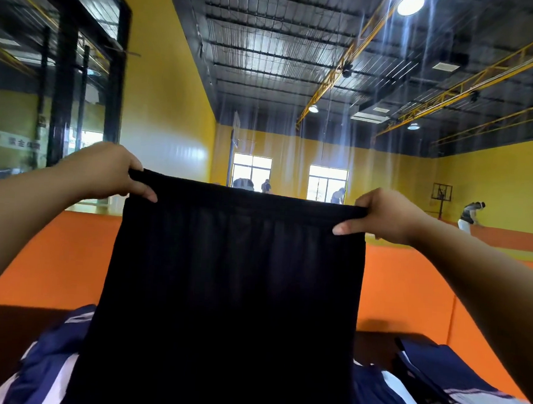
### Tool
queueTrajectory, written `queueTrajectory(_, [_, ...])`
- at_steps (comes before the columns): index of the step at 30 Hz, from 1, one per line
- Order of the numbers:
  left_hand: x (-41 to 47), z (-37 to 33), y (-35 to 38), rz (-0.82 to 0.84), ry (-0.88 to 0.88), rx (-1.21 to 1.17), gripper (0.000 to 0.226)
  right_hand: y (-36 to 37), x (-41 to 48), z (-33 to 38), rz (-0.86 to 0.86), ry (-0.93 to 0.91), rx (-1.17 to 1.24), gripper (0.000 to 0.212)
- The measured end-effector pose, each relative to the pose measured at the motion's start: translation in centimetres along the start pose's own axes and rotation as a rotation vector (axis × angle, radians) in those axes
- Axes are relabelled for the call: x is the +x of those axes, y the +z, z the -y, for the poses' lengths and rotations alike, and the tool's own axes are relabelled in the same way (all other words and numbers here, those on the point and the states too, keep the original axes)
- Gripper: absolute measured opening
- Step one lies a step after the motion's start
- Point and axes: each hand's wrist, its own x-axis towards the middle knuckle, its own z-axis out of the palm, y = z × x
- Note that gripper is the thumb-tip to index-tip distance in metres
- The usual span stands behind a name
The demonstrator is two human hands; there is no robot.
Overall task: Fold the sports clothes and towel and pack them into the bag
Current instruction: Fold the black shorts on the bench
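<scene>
Black sports shorts [233, 277] hang in front of me, held up by the elastic waistband and spread flat. My left hand [106, 171] pinches the waistband's left corner. My right hand [382, 215] pinches its right corner, thumb in front. Under the hanging shorts, navy and white sports clothes [43, 366] lie crumpled at the lower left. Another navy and white garment [453, 387] lies at the lower right. The shorts hide whatever is directly below them. I see no bag and no towel.
A dark surface [11, 327] holds the clothes. Beyond it is orange padded floor [409, 289] and yellow walls. Several people stand far off by the windows [251, 173] and at the right [471, 217].
</scene>
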Motion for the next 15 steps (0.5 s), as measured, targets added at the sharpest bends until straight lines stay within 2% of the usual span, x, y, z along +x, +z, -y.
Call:
queueTrajectory(2, [-0.8, 0.2, -0.2, -0.022, -0.018, -0.101, 0.066, -0.1, -0.1, -0.2, -0.048, 0.006, 0.01, 0.047])
queueTrajectory(4, [-1.5, 0.2, -0.3, -0.018, -0.004, -0.177, 0.096, -0.1, -0.2, -0.4, -0.074, 0.013, 0.098, 0.046])
queueTrajectory(6, [-2.1, 0.3, -0.3, -0.016, -0.001, -0.27, 0.105, -0.2, -0.3, -0.3, -0.092, 0.029, 0.268, 0.043])
queueTrajectory(8, [-2.6, 0.5, -0.4, -0.026, -0.017, -0.384, 0.092, -0.3, -0.4, 0.0, -0.136, 0.054, 0.43, 0.039])
queueTrajectory(12, [-2.9, 0.2, 0.0, -0.034, -0.036, -0.657, 0.043, -0.5, -0.8, 0.6, -0.226, 0.08, 0.662, 0.028])
queueTrajectory(15, [-2.9, 0.4, 0.8, 0.01, -0.076, -0.83, 0.027, -0.1, -1.0, 1.0, -0.24, 0.115, 0.798, 0.033])
